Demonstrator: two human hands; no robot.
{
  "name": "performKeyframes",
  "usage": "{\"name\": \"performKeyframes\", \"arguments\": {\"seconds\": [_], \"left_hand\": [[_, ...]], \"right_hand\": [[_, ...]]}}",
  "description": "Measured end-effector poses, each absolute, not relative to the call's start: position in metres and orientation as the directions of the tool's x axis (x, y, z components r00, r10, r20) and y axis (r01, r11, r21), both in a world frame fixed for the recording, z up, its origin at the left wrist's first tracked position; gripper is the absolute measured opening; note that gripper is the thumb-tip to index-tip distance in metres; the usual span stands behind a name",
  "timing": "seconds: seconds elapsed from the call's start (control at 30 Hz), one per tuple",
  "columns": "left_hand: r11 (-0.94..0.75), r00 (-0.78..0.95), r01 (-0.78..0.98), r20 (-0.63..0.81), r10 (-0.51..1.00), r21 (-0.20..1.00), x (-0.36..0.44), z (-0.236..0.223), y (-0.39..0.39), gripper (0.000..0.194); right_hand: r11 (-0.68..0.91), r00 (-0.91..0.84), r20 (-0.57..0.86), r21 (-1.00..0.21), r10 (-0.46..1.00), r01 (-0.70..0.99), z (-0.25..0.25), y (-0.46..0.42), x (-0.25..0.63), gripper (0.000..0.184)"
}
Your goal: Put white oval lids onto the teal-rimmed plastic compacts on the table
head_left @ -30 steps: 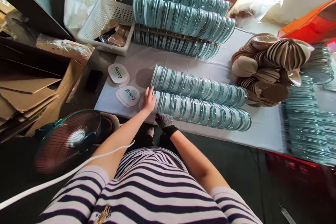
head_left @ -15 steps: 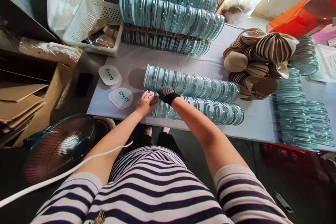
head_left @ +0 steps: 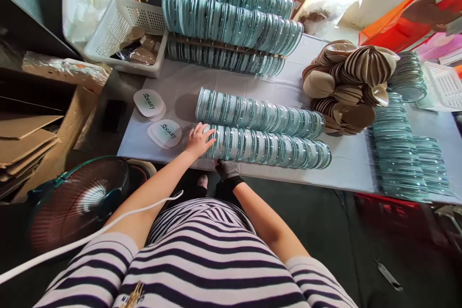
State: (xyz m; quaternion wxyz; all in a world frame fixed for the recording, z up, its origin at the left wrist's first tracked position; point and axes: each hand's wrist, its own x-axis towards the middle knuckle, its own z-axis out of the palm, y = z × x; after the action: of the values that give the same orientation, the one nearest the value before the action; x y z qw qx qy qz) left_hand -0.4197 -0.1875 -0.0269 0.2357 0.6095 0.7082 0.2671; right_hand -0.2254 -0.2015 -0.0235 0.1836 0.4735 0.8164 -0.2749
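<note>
Two rows of round, clear, teal-edged discs, standing on edge and packed face to face, lie across the table. My bare left hand [head_left: 199,140], fingers spread, touches the left end of the front row [head_left: 267,147]. Behind it runs the second row [head_left: 260,111]. My right hand [head_left: 227,169], in a dark patterned glove, is at the table's front edge just below the front row. Its fingers look curled; whatever they may hold is hidden. Left of my left hand lie two small piles of white rounded-square cards with dark lettering, the nearer pile [head_left: 164,134] and the farther pile [head_left: 149,104].
Taller rows of discs [head_left: 231,21] stand at the back beside a white perforated basket [head_left: 155,65]. Brown folded pieces [head_left: 344,86] are heaped at right, near more disc stacks [head_left: 399,149]. A fan [head_left: 83,202] and a white cable [head_left: 119,221] are at lower left.
My right hand has drawn back from the top of the front row toward me, down to the table's front edge. My left hand stays at the row's left end.
</note>
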Motion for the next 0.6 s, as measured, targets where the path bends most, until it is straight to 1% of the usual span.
{"name": "performKeyframes", "arguments": {"seconds": [0.07,0.1,0.13,0.17,0.2,0.27,0.33,0.37,0.43,0.5,0.6], "left_hand": [[0.062,-0.100,0.760,0.022,0.995,0.647,-0.413,-0.019,-0.187,0.046],[0.022,-0.065,0.761,0.043,0.997,0.648,-0.408,-0.016,-0.186,0.049],[-0.018,-0.026,0.756,0.058,0.998,0.655,-0.403,-0.014,-0.185,0.051],[-0.046,0.005,0.748,0.063,0.998,0.662,-0.397,-0.014,-0.183,0.053],[-0.057,0.025,0.744,0.057,0.998,0.666,-0.391,-0.014,-0.180,0.055],[-0.043,0.037,0.751,0.023,0.999,0.659,-0.381,-0.017,-0.176,0.056],[-0.026,0.041,0.770,-0.009,0.999,0.637,-0.376,-0.020,-0.173,0.057],[-0.026,0.046,0.779,-0.016,0.999,0.627,-0.376,-0.021,-0.172,0.057],[-0.033,0.057,0.791,-0.020,0.998,0.611,-0.378,-0.021,-0.172,0.058],[-0.036,0.061,0.797,-0.021,0.998,0.603,-0.380,-0.020,-0.172,0.060],[-0.028,0.054,0.799,-0.025,0.998,0.601,-0.381,-0.020,-0.173,0.061]], "right_hand": [[0.372,-0.462,-0.459,-0.277,0.759,0.886,0.001,-0.174,-0.218,0.041],[0.351,-0.426,-0.397,-0.250,0.813,0.903,0.014,-0.155,-0.215,0.042],[0.327,-0.383,-0.369,-0.205,0.847,0.922,0.027,-0.133,-0.213,0.042],[0.328,-0.368,-0.362,-0.167,0.857,0.930,0.038,-0.111,-0.213,0.038],[0.357,-0.376,-0.372,-0.120,0.849,0.926,0.046,-0.089,-0.216,0.034],[0.451,-0.404,-0.521,-0.041,0.751,0.891,0.053,-0.052,-0.230,0.032],[0.568,-0.448,-0.646,-0.027,0.618,0.823,0.050,-0.029,-0.251,0.033],[0.610,-0.468,-0.675,-0.034,0.570,0.792,0.048,-0.022,-0.261,0.033],[0.655,-0.506,-0.677,-0.047,0.534,0.754,0.046,-0.019,-0.276,0.032],[0.676,-0.543,-0.642,-0.052,0.541,0.735,0.050,-0.028,-0.276,0.030],[0.647,-0.570,-0.548,-0.068,0.612,0.759,0.056,-0.061,-0.249,0.031]]}}
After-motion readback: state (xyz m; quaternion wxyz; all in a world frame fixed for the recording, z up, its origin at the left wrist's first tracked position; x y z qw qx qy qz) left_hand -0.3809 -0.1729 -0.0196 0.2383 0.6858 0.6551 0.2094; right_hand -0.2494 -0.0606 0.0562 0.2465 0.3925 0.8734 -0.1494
